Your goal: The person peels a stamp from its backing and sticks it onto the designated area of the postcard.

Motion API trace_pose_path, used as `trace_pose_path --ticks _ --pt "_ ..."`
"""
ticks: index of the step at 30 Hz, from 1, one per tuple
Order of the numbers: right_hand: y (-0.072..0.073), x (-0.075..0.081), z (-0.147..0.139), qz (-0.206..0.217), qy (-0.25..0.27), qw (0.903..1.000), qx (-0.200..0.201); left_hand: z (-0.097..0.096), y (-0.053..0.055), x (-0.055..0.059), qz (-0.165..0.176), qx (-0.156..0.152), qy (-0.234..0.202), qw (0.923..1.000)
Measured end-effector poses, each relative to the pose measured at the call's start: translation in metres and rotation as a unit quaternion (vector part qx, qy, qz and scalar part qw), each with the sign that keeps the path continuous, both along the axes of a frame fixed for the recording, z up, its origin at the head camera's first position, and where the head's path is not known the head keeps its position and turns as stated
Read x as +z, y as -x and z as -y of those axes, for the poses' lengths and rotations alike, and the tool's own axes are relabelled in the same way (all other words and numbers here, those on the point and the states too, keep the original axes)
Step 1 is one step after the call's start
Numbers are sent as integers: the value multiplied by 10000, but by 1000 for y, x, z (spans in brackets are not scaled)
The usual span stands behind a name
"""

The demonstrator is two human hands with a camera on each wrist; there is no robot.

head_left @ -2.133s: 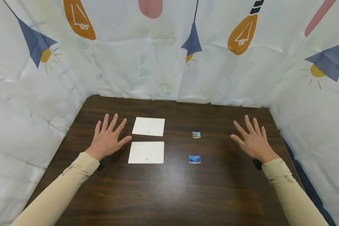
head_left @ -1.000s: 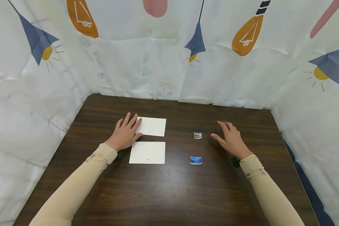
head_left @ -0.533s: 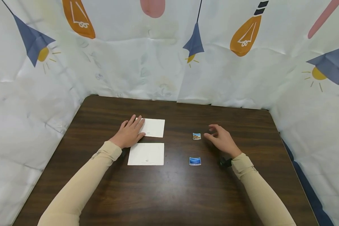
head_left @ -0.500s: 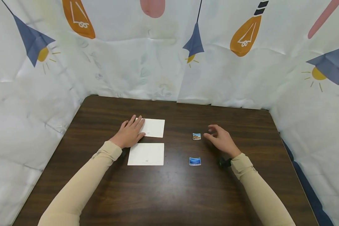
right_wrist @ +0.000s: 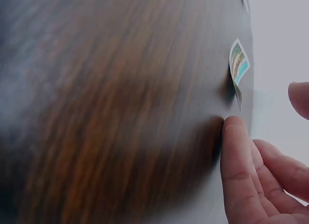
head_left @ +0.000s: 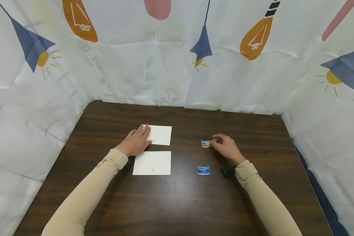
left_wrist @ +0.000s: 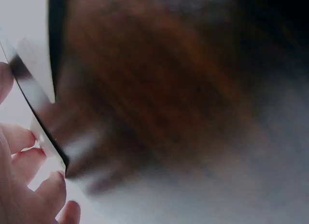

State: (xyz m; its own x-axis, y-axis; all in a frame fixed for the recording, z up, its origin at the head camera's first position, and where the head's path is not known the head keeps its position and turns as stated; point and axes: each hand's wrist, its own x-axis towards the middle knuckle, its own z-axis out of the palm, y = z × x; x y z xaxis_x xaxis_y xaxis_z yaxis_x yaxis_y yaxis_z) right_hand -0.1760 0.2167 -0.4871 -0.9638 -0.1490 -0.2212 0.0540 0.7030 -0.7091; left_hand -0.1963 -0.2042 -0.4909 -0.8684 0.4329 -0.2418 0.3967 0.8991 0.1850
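My left hand (head_left: 135, 142) rests with fairly straight fingers on the left side of the upper white card (head_left: 160, 134). In the left wrist view its fingers (left_wrist: 50, 190) lie against a white card edge. Just below is a second white card (head_left: 152, 163) with small print near its lower edge. My right hand (head_left: 226, 147) is at the right edge of a small stamp with a landscape picture (head_left: 205, 144). Its fingers are bent and a little apart. The right wrist view shows that curled stamp (right_wrist: 238, 64) just beyond the fingertips. A blue stamp (head_left: 203, 170) lies nearer me.
The cards and stamps lie on a dark brown wooden table (head_left: 177, 203). White cloth (head_left: 121, 72) printed with lamps and bulbs hangs around its back and sides. A dark band is worn at the right wrist (head_left: 228, 171).
My left hand has come right onto the upper card. The right hand has moved left from the table's right side to the landscape stamp, its fingers bending. Cards and stamps keep their places.
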Motion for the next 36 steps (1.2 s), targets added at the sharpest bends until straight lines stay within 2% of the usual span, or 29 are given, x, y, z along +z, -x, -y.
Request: trace_pose_path --ticks 11,17,36 --pt "1 1 4 -195 -181 9996 23 -4 -3 1 -12 -87 -25 10000" --pt "4 1 4 -347 -277 9990 83 -7 -4 4 -181 -187 22 9997" --pt "10 0 10 -190 -34 9998 -61 -9 -6 5 -204 -69 222 9995"
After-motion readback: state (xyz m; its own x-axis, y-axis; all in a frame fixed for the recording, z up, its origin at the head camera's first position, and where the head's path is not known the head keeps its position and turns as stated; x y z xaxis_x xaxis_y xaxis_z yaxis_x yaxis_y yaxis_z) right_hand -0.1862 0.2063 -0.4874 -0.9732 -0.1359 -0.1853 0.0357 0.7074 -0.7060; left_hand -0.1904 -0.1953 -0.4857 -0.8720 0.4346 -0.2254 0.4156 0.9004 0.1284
